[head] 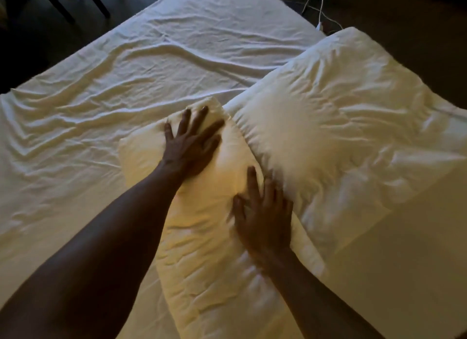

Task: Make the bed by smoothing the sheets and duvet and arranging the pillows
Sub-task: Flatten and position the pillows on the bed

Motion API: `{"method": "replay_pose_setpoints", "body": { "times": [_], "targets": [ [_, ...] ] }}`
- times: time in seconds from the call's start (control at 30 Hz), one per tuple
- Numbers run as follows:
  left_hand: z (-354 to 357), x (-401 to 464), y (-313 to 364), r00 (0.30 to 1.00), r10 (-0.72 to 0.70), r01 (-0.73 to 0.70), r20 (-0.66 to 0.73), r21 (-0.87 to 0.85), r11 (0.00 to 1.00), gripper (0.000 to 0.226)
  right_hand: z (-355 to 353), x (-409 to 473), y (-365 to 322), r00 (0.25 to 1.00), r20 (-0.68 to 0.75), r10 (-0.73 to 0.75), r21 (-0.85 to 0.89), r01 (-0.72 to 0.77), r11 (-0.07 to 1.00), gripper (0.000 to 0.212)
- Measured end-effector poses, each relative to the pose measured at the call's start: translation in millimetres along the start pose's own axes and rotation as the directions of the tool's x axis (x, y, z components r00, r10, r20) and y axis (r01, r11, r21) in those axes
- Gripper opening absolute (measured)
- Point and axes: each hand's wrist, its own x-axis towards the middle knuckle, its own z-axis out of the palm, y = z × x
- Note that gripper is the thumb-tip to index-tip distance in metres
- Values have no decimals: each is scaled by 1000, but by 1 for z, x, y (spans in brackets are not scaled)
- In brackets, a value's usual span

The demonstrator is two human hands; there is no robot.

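Note:
A cream pillow lies lengthwise on the bed in front of me. My left hand lies flat with spread fingers on its far end. My right hand presses flat on its right side, where it meets a second, larger white pillow. The two pillows touch along that seam. A wrinkled white sheet covers the mattress to the left and beyond, with long creases running across it.
Dark floor surrounds the bed. Dark chair legs stand at the top left. A white cable trails on the floor beyond the bed's far right corner. A smooth pale surface fills the lower right.

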Motion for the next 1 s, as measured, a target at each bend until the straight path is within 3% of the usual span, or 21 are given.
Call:
{"method": "replay_pose_setpoints", "body": {
  "times": [0.4,0.73,0.87,0.93,1.0],
  "targets": [
    [110,42,12,958,67,-65,-278,17,998,49,81,32,27,995,13,101,-164,-98,982,70],
    [112,50,16,957,73,-68,-282,28,997,47,91,42,27,995,20,100,-187,-95,978,69],
    [99,34,13,960,60,-58,-273,17,998,48,67,22,-8,988,-40,152,-31,-153,988,67],
    [89,25,13,973,47,-57,-226,-34,998,51,55,-11,-48,999,-46,16,48,-14,999,65],
    [76,19,6,985,78,-92,-155,-83,992,53,56,-49,-83,975,36,-221,57,219,974,68]
  ]
}}
